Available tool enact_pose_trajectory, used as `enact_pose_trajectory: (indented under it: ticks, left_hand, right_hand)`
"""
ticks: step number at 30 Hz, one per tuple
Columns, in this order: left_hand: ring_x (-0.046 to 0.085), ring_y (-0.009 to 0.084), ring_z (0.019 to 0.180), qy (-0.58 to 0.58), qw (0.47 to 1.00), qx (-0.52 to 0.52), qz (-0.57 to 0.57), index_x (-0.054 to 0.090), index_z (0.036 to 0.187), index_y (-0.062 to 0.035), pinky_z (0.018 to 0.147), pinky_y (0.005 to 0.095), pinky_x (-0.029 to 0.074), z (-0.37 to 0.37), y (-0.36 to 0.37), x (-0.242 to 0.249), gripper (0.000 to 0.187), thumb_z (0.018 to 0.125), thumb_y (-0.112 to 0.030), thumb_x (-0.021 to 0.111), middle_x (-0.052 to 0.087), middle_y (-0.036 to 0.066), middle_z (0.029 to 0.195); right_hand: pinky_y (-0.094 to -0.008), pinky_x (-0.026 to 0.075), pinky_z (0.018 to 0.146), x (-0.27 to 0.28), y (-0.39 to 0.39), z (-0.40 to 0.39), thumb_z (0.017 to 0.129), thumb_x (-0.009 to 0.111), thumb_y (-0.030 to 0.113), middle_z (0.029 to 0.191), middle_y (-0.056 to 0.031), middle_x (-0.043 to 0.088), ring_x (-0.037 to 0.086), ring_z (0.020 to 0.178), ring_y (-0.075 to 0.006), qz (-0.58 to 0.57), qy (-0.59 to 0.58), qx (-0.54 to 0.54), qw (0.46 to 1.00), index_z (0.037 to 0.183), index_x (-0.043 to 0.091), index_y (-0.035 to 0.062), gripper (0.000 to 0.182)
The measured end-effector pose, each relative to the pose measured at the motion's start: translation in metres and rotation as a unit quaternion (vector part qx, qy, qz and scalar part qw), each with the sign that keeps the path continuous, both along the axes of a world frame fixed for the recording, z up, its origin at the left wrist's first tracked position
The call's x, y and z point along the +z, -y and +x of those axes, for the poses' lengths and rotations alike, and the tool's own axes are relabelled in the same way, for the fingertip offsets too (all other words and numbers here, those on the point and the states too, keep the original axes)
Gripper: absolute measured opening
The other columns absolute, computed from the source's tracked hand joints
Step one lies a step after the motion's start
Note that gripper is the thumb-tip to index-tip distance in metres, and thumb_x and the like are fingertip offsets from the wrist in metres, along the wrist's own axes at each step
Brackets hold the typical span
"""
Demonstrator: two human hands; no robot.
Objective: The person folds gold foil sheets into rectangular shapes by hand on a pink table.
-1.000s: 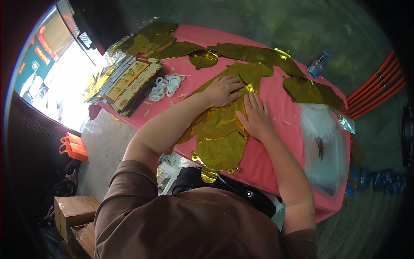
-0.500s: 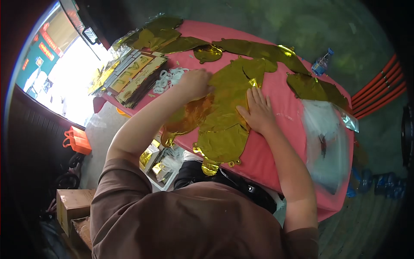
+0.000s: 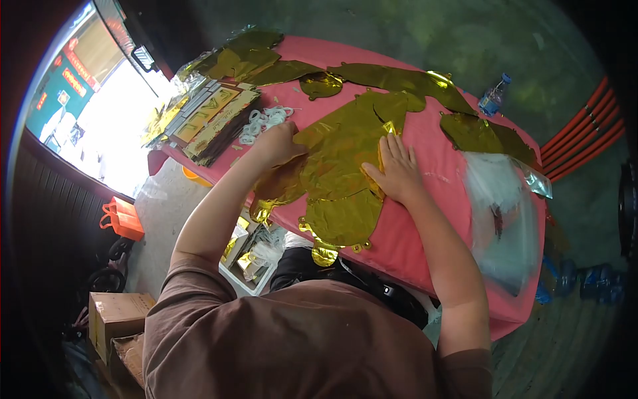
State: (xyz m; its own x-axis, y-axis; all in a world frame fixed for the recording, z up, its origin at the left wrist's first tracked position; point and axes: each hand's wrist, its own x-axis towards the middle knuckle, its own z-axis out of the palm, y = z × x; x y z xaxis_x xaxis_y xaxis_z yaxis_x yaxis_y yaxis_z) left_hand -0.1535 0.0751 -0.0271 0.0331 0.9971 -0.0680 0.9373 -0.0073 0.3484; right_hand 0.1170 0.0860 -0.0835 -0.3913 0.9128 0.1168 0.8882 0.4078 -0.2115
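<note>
A flat, crinkled gold foil balloon (image 3: 342, 159) lies on the pink-covered table (image 3: 432, 229) in front of me, its lower lobe and small tabs hanging toward my lap. My left hand (image 3: 279, 144) is closed at the balloon's left edge, with its fingers curled over the foil; the fingertips are hidden. Fingers extended, my right hand (image 3: 399, 169) lies flat on the balloon's right side. Just beyond my left hand is a small heap of white ribbon coils (image 3: 266, 123).
Packs of printed cards (image 3: 212, 123) are stacked at the left. More gold foil balloons (image 3: 399, 80) lie along the far edge. Clear plastic bags (image 3: 502, 213) rest at the right, and a water bottle (image 3: 495, 96) stands beyond. A white bin (image 3: 249, 266) sits below the table.
My left hand has moved left and slightly nearer to me, and the foil beside it has spread left over the orange-looking part. My right hand stays in about the same place.
</note>
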Motion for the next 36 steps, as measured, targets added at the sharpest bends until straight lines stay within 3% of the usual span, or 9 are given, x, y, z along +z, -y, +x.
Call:
enact_pose_trajectory:
  ticks: [4,7,12,15,22,26,33,35,36]
  left_hand:
    - [0.061,0.0309,0.09,0.02,1.0,-0.021,0.013,0.058,0.105,0.0014,0.077,0.0384,0.047,-0.013,0.025,0.009,0.049,0.069,-0.03,0.07,0.062,0.021,0.094]
    - [0.062,0.0284,0.084,0.075,0.995,-0.009,-0.058,0.059,0.104,-0.0009,0.076,0.037,0.046,-0.013,0.042,0.027,0.043,0.07,-0.025,0.068,0.063,0.019,0.089]
    - [0.056,0.0132,0.063,0.173,0.984,-0.033,0.033,0.058,0.099,-0.0024,0.059,0.0292,0.044,0.012,0.057,0.046,0.031,0.072,-0.016,0.066,0.059,0.008,0.071]
    - [0.051,0.0083,0.059,0.213,0.974,-0.075,0.019,0.057,0.101,-0.0041,0.053,0.0269,0.041,0.033,0.055,0.048,0.03,0.074,-0.014,0.066,0.055,0.004,0.066]
    - [0.061,0.0159,0.066,0.239,0.949,-0.183,-0.091,0.05,0.111,0.0006,0.057,0.0306,0.046,0.091,0.052,0.029,0.039,0.077,-0.013,0.064,0.06,0.008,0.068]
    - [0.062,0.0216,0.071,0.173,0.951,-0.251,-0.052,0.051,0.11,0.0,0.063,0.0333,0.047,0.105,0.049,0.008,0.039,0.079,-0.02,0.064,0.061,0.01,0.072]
    - [0.059,0.0128,0.069,0.248,0.922,-0.253,-0.155,0.058,0.099,-0.0005,0.064,0.0291,0.046,0.063,0.033,0.022,0.024,0.084,-0.019,0.06,0.062,0.007,0.075]
    - [0.058,0.0091,0.071,0.362,0.913,-0.187,-0.026,0.06,0.098,-0.0023,0.065,0.0272,0.046,0.04,0.015,-0.001,0.021,0.086,-0.019,0.059,0.061,0.005,0.074]
    - [0.058,0.0091,0.071,0.361,0.913,-0.188,-0.026,0.06,0.098,-0.0023,0.065,0.0272,0.046,0.034,0.011,0.001,0.021,0.086,-0.019,0.059,0.061,0.005,0.074]
  right_hand:
    - [-0.0463,0.013,0.11,0.0,0.0,0.0,0.085,0.043,0.056,0.147,-0.0182,0.021,0.017,0.137,-0.0274,0.004,0.001,0.0,1.0,0.139,0.024,-0.0011,0.081]
    - [-0.0461,0.013,0.11,0.0,0.0,0.0,0.085,0.043,0.057,0.147,-0.0181,0.02,0.016,0.138,-0.027,0.002,0.013,-0.002,1.0,0.139,0.023,-0.0012,0.082]
    - [-0.046,0.013,0.11,0.003,0.002,-0.001,0.085,0.044,0.056,0.147,-0.0181,0.021,0.017,0.137,-0.0272,0.0,0.016,0.001,1.0,0.139,0.023,-0.0012,0.082]
    - [-0.046,0.013,0.11,0.003,0.001,-0.001,0.085,0.045,0.056,0.147,-0.0182,0.021,0.018,0.137,-0.0273,0.003,0.017,0.0,1.0,0.139,0.023,-0.001,0.082]
    - [-0.0459,0.014,0.111,0.004,0.0,0.001,0.081,0.054,0.049,0.146,-0.0171,0.022,0.017,0.138,-0.0268,-0.001,0.037,0.007,0.999,0.139,0.024,-0.0008,0.082]
    - [-0.047,0.014,0.11,0.007,0.003,0.0,0.081,0.055,0.045,0.146,-0.0173,0.022,0.017,0.137,-0.0274,0.003,0.055,0.006,0.998,0.139,0.024,0.0001,0.08]
    - [-0.0484,0.015,0.11,-0.003,-0.002,0.001,0.084,0.051,0.042,0.147,-0.0173,0.021,0.018,0.137,-0.0277,0.011,0.016,0.0,1.0,0.14,0.023,0.0015,0.074]
    - [-0.045,0.013,0.111,0.0,0.0,0.0,0.087,0.046,0.031,0.147,-0.0158,0.021,0.017,0.137,-0.0271,0.017,0.039,-0.003,0.999,0.141,0.022,0.0033,0.065]
    - [-0.045,0.013,0.111,0.002,0.001,0.0,0.087,0.046,0.031,0.147,-0.0158,0.021,0.017,0.137,-0.0271,0.018,0.039,-0.004,0.999,0.141,0.022,0.0033,0.065]
